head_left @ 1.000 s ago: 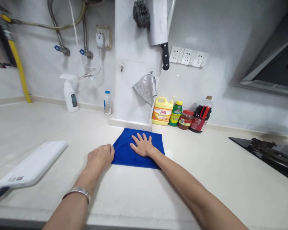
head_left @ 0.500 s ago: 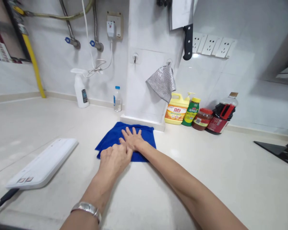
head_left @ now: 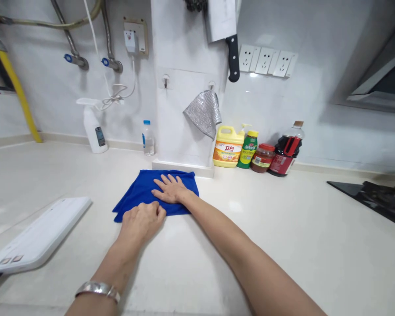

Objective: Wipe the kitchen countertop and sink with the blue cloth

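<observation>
A blue cloth (head_left: pixel 140 184) lies spread on the pale countertop against the foot of the white pillar. My right hand (head_left: pixel 169 188) presses flat on its middle, fingers spread. At the cloth's near edge my left hand (head_left: pixel 143 219) is closed, knuckles up, with the fingers curled under and gripping the edge; the fingertips are hidden. A silver bracelet (head_left: pixel 98 289) circles my left wrist.
On the left lies a white tablet-like device (head_left: pixel 42 232). Along the wall stand a spray bottle (head_left: pixel 94 131), a water bottle (head_left: pixel 148 140), a yellow detergent jug (head_left: pixel 228 151) and several condiments. A cleaver (head_left: pixel 224 26) and silver mesh cloth (head_left: pixel 206 112) hang above; a black cooktop (head_left: pixel 371 197) sits right.
The view has turned a little to the right, so everything sits further left. My hands are slightly further apart, both still on the cloth, which has hardly moved against the pillar.
</observation>
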Available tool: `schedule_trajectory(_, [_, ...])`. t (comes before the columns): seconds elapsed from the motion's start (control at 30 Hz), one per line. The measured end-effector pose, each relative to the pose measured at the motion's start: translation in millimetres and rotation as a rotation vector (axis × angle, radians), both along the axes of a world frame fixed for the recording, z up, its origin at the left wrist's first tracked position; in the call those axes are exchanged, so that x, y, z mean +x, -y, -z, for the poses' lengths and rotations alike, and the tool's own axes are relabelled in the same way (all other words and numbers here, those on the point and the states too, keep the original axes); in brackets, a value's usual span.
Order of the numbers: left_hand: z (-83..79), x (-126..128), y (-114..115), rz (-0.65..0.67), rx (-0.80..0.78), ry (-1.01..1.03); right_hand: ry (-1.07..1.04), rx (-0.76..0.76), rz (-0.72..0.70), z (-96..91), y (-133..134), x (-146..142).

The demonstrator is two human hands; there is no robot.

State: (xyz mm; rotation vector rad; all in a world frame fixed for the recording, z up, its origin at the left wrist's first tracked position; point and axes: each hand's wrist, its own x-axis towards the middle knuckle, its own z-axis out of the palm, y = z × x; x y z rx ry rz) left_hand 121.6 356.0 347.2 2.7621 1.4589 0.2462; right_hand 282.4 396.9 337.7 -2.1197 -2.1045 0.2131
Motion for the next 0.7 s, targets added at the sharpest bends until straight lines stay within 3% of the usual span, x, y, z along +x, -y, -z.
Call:
schedule_trajectory(0.37, [-3.9,-8.8,-0.7,0.062,-0.034,0.042,0.050,-0.022,0.312,2.4,131.3,118.5])
schedule_trajectory(0.53, [-3.1,-10.2,-3.3,0.072,-0.030,0.091,0.067,-0.032,0.460,4.6,196.1,132.7])
schedule_trajectory(0.7, [-1.5,-11.6,-8.6,0.078,-0.043,0.137,0.109,-0.053,0.446,8.4,277.8,122.4])
